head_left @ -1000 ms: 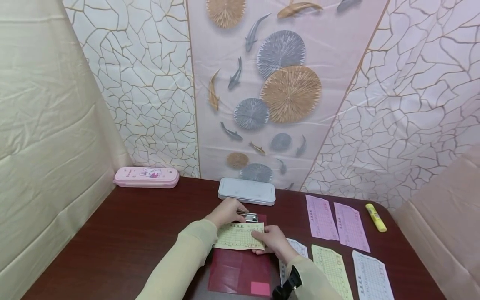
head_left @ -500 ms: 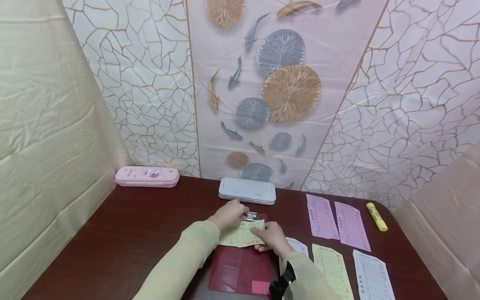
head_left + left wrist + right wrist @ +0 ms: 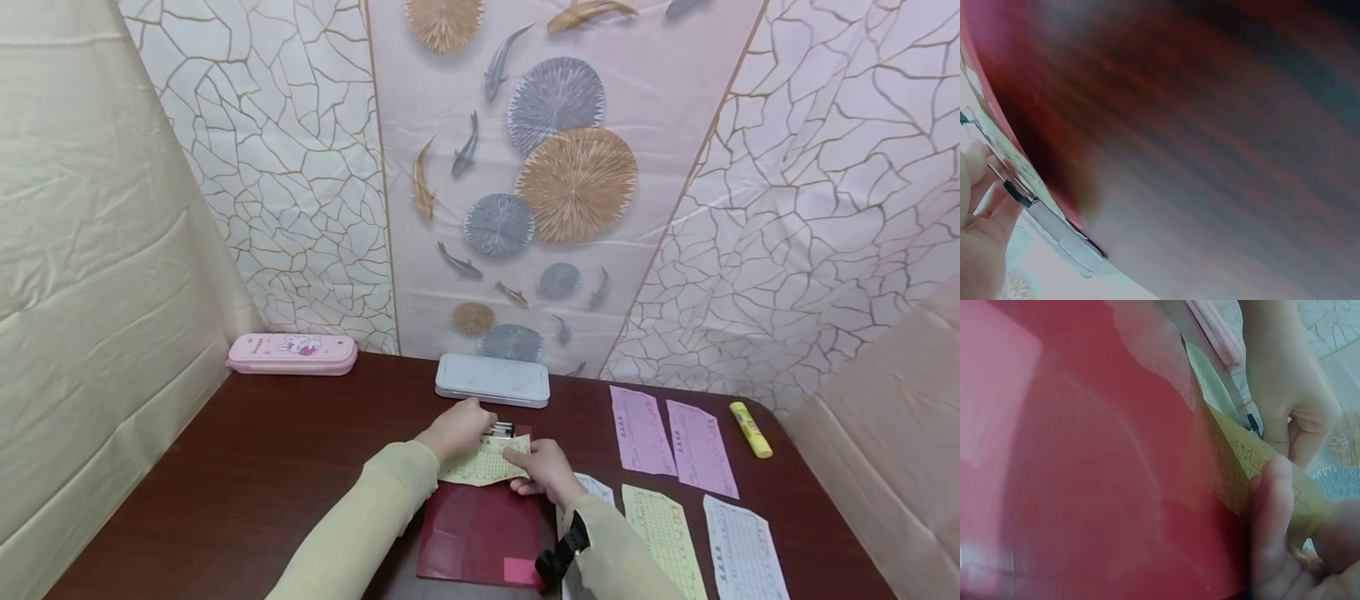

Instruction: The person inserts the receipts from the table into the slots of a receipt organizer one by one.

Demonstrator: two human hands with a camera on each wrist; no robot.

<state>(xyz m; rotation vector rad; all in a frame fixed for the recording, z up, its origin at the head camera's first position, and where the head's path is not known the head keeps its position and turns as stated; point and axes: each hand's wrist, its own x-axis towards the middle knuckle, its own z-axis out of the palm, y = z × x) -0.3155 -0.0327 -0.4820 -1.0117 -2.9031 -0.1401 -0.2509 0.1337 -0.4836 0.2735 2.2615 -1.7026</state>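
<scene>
A red clipboard (image 3: 480,533) lies before me, a pink square at its lower right corner. At its top edge my left hand (image 3: 456,428) pinches the metal clip (image 3: 502,430); the clip's black-tipped wire lever (image 3: 1017,193) shows by the fingers in the left wrist view. A yellow printed form (image 3: 480,467) lies across the board's upper part, its top edge right at the clip. My right hand (image 3: 549,472) holds the form's right edge between thumb and fingers. Seen from the right wrist, the form (image 3: 1260,456) bends up off the red surface. My left hand hides the form's upper left part.
Behind the clipboard sits a white tin case (image 3: 492,381), with a pink pencil case (image 3: 292,354) at the back left. To the right lie pink forms (image 3: 642,432), a yellow form (image 3: 664,537), white forms (image 3: 744,546) and a yellow glue-stick-like tube (image 3: 751,430).
The yellow form has slid up the clipboard toward the clip, my right hand moving with it. My left hand has shifted slightly right over the clip.
</scene>
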